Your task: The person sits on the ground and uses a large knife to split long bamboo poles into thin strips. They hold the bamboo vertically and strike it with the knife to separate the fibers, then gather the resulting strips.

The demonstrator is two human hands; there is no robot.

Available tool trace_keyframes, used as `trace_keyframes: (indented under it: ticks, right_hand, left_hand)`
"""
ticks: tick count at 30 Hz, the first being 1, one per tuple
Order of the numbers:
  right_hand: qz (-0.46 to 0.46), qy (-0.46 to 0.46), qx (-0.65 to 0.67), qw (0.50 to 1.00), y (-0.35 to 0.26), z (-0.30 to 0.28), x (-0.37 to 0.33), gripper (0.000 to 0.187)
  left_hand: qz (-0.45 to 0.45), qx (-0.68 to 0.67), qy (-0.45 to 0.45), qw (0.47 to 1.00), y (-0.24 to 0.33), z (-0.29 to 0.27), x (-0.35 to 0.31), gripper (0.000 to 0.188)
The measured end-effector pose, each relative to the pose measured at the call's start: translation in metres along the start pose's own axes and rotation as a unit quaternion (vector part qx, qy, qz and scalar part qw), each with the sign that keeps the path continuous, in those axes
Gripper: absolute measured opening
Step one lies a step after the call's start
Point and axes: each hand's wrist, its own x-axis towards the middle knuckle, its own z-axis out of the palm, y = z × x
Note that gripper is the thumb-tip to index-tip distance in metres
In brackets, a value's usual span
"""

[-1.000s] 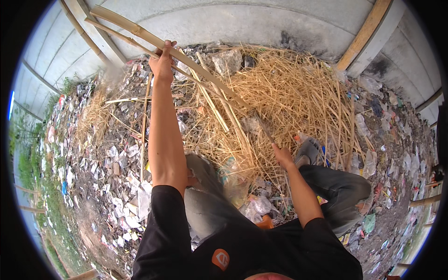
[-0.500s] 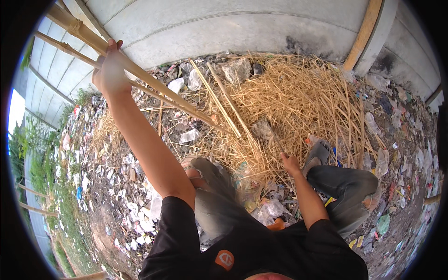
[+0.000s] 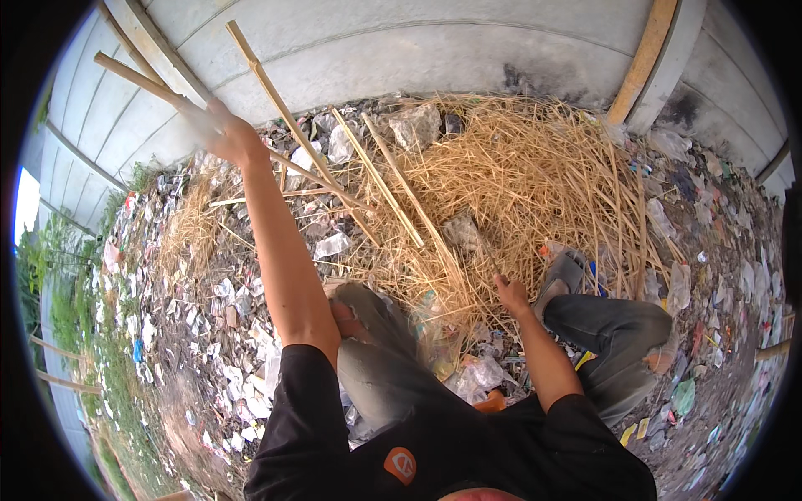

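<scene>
My left hand (image 3: pixel 232 138), partly blurred, is closed around a thin bamboo pole (image 3: pixel 138 77) at the upper left. The pole slants down to the right, its lower end by the straw. Just right of that hand, a split bamboo strip (image 3: pixel 271 90) stands tilted with nothing gripping it, and crosses the pole near its foot. My right hand (image 3: pixel 511 294) is closed on the handle of a knife (image 3: pixel 494 265), seen nearly edge-on and hard to make out. Its far end is beside a grey block (image 3: pixel 461 232) at the edge of the straw.
A heap of dry straw and bamboo shavings (image 3: pixel 535 175) spreads before me. Two bamboo strips (image 3: pixel 380 179) lie along its left side. Behind stands a grey panel wall (image 3: pixel 401 58) with a wooden post (image 3: pixel 642 58). A stone (image 3: pixel 416 127) sits near its base. Plastic litter covers the ground.
The thicker bamboo strip has left my left hand and now leans separately to its right. My left hand has moved down and right, keeping the thinner pole. The right hand has barely shifted.
</scene>
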Motion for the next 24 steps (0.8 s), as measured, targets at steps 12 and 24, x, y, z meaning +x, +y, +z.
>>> trace_keyframes:
  ticks: [12, 24]
  right_hand:
    - [-0.036, 0.057, 0.151, 0.986, -0.055, -0.014, -0.017, 0.064]
    - [-0.352, 0.112, 0.527, 0.765, -0.262, -0.186, -0.197, 0.034]
  left_hand:
    - [-0.235, -0.366, -0.219, 0.874, 0.107, -0.004, -0.005, 0.053]
    - [-0.268, -0.394, -0.420, 0.772, 0.096, 0.073, -0.148, 0.063]
